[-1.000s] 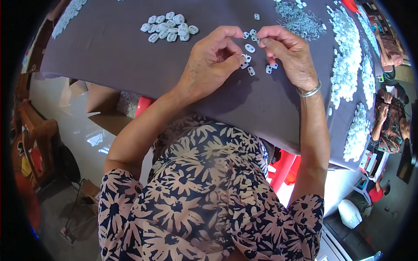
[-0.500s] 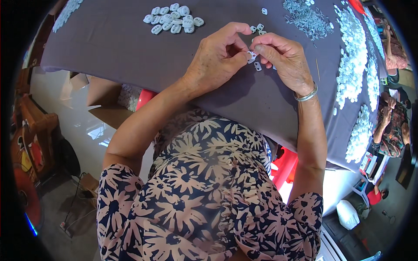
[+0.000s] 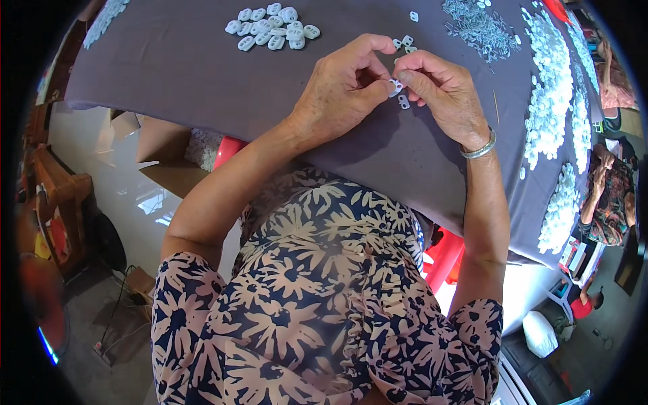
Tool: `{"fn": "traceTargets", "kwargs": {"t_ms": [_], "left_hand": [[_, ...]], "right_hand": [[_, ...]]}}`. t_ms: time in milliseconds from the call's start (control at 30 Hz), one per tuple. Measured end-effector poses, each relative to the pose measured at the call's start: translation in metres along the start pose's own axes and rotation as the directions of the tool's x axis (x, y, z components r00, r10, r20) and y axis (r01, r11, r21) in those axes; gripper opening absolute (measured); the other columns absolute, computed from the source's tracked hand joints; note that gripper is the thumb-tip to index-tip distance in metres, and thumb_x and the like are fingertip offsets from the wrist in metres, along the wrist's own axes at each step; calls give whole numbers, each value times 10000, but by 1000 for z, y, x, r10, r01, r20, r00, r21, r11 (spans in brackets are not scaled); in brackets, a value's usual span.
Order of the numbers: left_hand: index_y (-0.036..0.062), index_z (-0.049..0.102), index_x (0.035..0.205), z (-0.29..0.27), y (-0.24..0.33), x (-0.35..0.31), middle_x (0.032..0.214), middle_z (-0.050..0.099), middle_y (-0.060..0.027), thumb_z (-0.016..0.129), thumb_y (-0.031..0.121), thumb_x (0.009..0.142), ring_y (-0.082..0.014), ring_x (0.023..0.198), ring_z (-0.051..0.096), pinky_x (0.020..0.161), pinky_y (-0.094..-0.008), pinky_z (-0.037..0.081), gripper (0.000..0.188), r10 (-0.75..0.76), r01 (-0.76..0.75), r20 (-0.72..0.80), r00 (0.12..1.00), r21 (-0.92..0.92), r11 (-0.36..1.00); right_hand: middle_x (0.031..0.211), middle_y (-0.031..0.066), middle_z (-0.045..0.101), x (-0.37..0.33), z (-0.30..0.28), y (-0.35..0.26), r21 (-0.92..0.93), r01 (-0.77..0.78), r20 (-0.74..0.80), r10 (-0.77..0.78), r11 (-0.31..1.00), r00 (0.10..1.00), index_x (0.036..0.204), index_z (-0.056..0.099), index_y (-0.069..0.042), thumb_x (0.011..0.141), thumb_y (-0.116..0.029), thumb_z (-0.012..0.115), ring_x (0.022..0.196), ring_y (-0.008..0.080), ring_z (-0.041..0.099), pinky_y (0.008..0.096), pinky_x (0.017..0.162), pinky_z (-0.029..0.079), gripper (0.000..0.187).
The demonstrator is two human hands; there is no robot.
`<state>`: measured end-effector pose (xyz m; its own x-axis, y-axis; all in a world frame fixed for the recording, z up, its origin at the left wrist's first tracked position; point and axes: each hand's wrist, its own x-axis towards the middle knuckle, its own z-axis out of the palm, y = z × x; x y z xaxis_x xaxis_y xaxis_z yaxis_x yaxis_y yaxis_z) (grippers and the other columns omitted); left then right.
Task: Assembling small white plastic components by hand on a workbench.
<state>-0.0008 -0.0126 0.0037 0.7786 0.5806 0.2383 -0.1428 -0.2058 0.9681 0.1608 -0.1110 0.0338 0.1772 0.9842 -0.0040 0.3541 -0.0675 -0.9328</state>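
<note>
Over the dark tablecloth, my left hand [image 3: 343, 84] pinches a small white plastic piece with holes [image 3: 395, 86] between thumb and forefinger. My right hand [image 3: 442, 91], with a bangle at the wrist, is closed at the same piece, its thumb and forefinger pressed together against it. Whether the right fingertips hold some smaller part is hidden. Just below the held piece lies a loose white piece [image 3: 403, 102] with two openings. A few more white pieces [image 3: 408, 41] lie beyond my fingertips.
A heap of rounded white pieces [image 3: 275, 28] sits at the far left, and a pile of small metal pins [image 3: 480, 30] at the far right. Long heaps of white pieces [image 3: 545, 94] line the table's right side. A thin stick [image 3: 496, 106] lies near my right wrist. Other people sit farther right.
The whole view has shifted slightly. Both hands stay together at the white piece, with only small finger movement.
</note>
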Motion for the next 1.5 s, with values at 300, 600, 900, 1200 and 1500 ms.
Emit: {"fn": "traceTargets", "kwargs": {"t_ms": [300,600,900,1200,1500], "left_hand": [[67,491,1210,-1,3,-1,848,601,-6,607,-27,851,-44,783,555,709,-191,465,388,-64,62,42,997,32,998],[68,486,1214,0,3,-2,861,605,-11,602,-30,855,-48,789,559,710,-189,467,390,-70,69,40,997,22,997],[35,504,1094,8,-7,-2,749,636,-66,643,16,801,-111,641,588,605,-251,493,325,40,-36,-93,995,48,998],[35,491,1066,9,-5,-2,748,648,-98,650,3,787,-159,651,628,612,-271,505,323,88,-68,-130,988,149,986],[27,496,1080,-5,0,1,781,646,-59,652,5,802,-95,692,599,647,-239,496,320,-6,9,-35,999,68,998]], "right_hand": [[804,-47,580,0,-2,1,-73,73,17,-72,995,997,981,630,-53,934,-163,577,666,23,492,165,595,428,131],[800,-38,580,-1,-2,0,-64,34,25,-32,997,999,975,628,-47,936,-162,574,669,31,505,174,605,445,132],[770,-34,583,-1,1,0,-190,82,1,-83,978,997,969,626,-35,934,-162,574,643,41,520,185,567,447,141],[701,7,576,4,2,0,-415,206,0,-227,886,974,914,622,-19,909,-113,570,595,54,522,212,543,446,108],[759,-30,612,1,-8,-10,-25,-40,-94,38,999,995,1007,637,-68,929,-129,543,617,31,508,172,546,423,137]]}}
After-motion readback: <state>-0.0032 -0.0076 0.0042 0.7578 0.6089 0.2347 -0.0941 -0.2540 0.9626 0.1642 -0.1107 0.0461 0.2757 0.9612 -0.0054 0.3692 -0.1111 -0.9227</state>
